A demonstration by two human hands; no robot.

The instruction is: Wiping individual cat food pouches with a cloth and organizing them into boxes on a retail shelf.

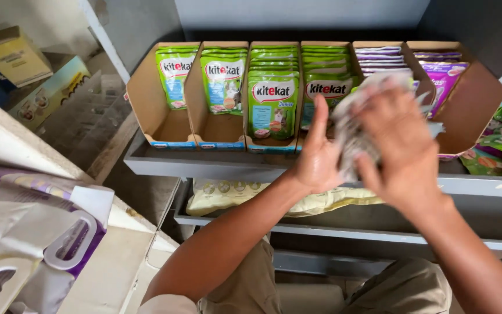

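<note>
Cardboard display trays (164, 125) sit in a row across the upper middle of the head view, on a grey metal shelf (204, 166), each slot packed with upright green pouches (272, 96); the two slots at the upper right hold purple pouches (445, 75). Right of centre, both hands meet on a small stack of pale grey pouches (350, 131), blurred by motion. The left hand (315, 160) is half closed, its fingers up behind the stack and its palm under it. The right hand (402, 148) is curled over the front, fingers wrapped round the stack's edge.

The main risk, as I judge it, is a slip: the pouches look slick and lie loosely together, so one could slide out and drop toward the lower shelf, where a pale yellow bag (233, 197) lies. The stack is also held just in front of the trays, so a careless push could tip a standing row. At the lower left, a purple and white sack (42, 232) with a handle hole rests on a surface.
</note>
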